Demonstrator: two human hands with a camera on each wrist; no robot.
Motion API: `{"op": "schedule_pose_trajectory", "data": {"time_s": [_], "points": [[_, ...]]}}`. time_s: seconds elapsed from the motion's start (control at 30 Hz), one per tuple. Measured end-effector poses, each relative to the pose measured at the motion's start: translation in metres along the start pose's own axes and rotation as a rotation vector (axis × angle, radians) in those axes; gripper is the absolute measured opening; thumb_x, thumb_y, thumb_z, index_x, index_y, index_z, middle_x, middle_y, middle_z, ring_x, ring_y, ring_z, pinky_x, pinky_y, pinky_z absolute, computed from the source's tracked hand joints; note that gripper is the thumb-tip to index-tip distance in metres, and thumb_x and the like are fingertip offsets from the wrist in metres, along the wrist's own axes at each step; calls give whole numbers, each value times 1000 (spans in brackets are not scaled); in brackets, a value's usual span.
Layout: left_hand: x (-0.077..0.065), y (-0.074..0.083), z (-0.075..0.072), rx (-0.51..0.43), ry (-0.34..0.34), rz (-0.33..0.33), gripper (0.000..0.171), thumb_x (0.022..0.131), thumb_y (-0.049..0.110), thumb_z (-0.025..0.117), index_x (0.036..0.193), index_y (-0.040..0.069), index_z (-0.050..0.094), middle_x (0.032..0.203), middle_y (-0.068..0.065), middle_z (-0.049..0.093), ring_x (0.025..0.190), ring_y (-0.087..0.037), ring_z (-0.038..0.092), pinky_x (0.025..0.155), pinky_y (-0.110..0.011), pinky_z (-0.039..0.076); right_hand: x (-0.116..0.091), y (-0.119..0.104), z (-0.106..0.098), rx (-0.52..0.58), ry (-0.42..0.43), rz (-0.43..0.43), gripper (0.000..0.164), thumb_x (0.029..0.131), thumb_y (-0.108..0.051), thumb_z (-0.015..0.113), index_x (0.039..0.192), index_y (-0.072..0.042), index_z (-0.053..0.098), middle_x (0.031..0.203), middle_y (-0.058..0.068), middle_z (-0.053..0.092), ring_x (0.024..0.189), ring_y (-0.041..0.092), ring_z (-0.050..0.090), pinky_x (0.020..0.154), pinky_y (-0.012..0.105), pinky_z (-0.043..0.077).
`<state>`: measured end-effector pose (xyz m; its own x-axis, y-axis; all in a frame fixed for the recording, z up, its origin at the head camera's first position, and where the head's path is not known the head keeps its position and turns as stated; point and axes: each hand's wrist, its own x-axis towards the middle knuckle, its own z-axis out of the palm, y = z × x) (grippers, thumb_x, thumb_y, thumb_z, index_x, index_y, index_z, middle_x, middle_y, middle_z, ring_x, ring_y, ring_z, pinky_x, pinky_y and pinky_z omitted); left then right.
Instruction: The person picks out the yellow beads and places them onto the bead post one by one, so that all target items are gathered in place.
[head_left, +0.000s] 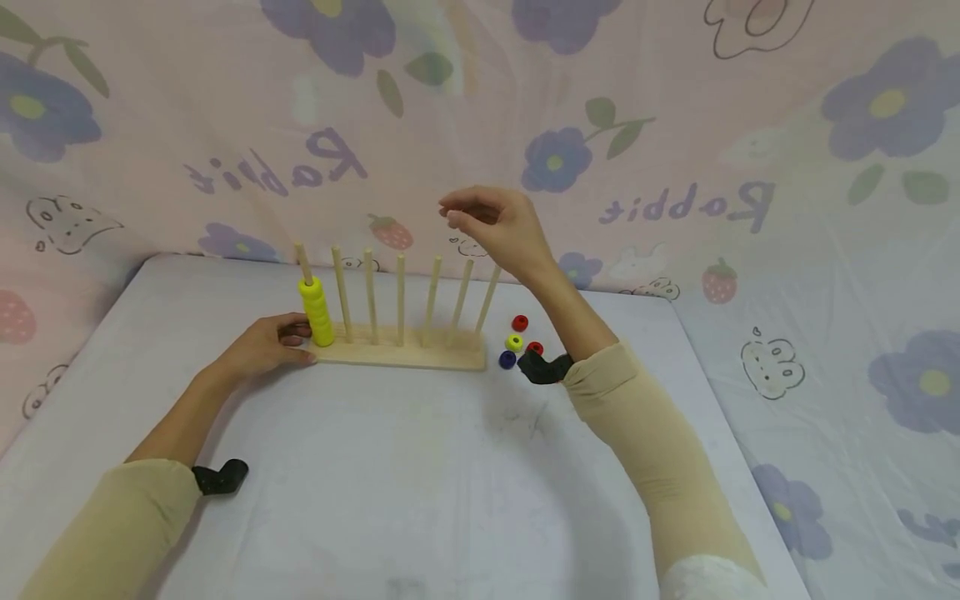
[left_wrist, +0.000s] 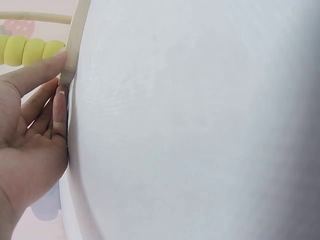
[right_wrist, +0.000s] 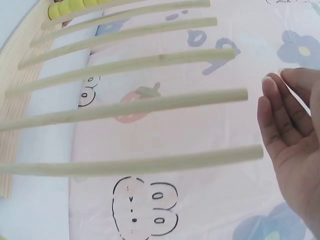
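Observation:
A wooden peg rack (head_left: 405, 358) stands on the table, with a row of several upright pegs. Yellow beads (head_left: 317, 312) are stacked on its leftmost peg, and the other pegs are bare. My left hand (head_left: 262, 343) holds the left end of the base; in the left wrist view its thumb (left_wrist: 42, 70) lies along one side and the fingers are at the end. Raised above the right-hand pegs, my right hand (head_left: 504, 229) has loosely bent fingers. Nothing shows between its thumb and fingertips in the right wrist view, where the peg tips (right_wrist: 255, 152) are beside it.
Right of the rack lie several loose beads: a red bead (head_left: 520, 322), a yellow bead (head_left: 513, 342), another red bead (head_left: 535, 348) and a blue bead (head_left: 507, 359). The white-covered table (head_left: 390, 467) meets a patterned cloth (head_left: 465, 108) behind.

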<state>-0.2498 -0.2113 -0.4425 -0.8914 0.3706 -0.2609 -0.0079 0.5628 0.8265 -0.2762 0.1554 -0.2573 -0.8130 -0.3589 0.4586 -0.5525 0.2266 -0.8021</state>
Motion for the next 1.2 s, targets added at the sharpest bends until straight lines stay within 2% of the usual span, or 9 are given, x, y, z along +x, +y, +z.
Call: {"op": "schedule_pose_trajectory", "data": {"time_s": [0.13, 0.33, 0.5, 0.63, 0.73, 0.93, 1.03, 1.2], "points": [[0, 0, 0, 4, -1, 0, 81, 85, 18, 80, 148, -6, 36, 139, -28, 50, 127, -40, 48, 109, -51, 38, -10, 7, -7, 8, 27, -9, 18, 91, 0, 70, 108, 6, 72, 102, 11, 74, 94, 35, 69, 85, 34, 57], [1, 0, -1, 6, -1, 10, 79, 85, 17, 79, 148, -5, 37, 139, -27, 50, 128, -40, 48, 110, -51, 38, -26, 19, -19, 10, 111, -46, 16, 90, 1, 71, 105, 6, 72, 99, 12, 74, 90, 24, 70, 84, 31, 57], [1, 0, -1, 18, 5, 13, 78, 85, 16, 79, 147, -6, 37, 138, -28, 50, 127, -41, 49, 110, -52, 38, -43, 26, -27, -18, 168, -64, 15, 89, 8, 68, 104, 10, 71, 100, 21, 72, 90, 19, 70, 85, 28, 57], [0, 1, 0, 15, 6, 10, 78, 85, 15, 79, 148, -6, 37, 139, -28, 50, 126, -41, 49, 109, -51, 38, -57, 18, -31, -46, 164, -33, 16, 89, 11, 65, 105, 14, 68, 102, 27, 69, 90, 15, 70, 85, 26, 57], [0, 2, -1, 18, 10, 16, 78, 85, 15, 79, 147, -7, 37, 138, -28, 50, 125, -40, 50, 108, -48, 41, -69, 15, -34, -65, 161, 9, 17, 90, 10, 65, 106, 15, 67, 103, 25, 70, 91, 13, 69, 85, 25, 56], [0, 1, -1, 25, 12, 17, 79, 85, 16, 80, 147, -6, 37, 139, -28, 50, 124, -38, 50, 105, -41, 44, -89, 27, -40, -88, 153, 80, 18, 91, 8, 65, 107, 13, 68, 104, 28, 68, 90, 15, 69, 82, 22, 56], [1, 1, -1, 21, 9, 5, 79, 85, 15, 79, 148, -6, 37, 140, -28, 49, 125, -38, 50, 106, -45, 42, -98, 34, -42, -96, 151, 99, 19, 91, 8, 65, 109, 12, 68, 106, 31, 67, 90, 16, 68, 83, 22, 55], [1, 4, 0, 17, 6, 7, 80, 85, 14, 79, 148, -8, 35, 140, -30, 48, 125, -41, 49, 107, -50, 41, -110, 45, -42, -123, 150, 120, 20, 90, 7, 66, 110, 10, 68, 106, 29, 67, 91, 16, 69, 85, 24, 55]]}}
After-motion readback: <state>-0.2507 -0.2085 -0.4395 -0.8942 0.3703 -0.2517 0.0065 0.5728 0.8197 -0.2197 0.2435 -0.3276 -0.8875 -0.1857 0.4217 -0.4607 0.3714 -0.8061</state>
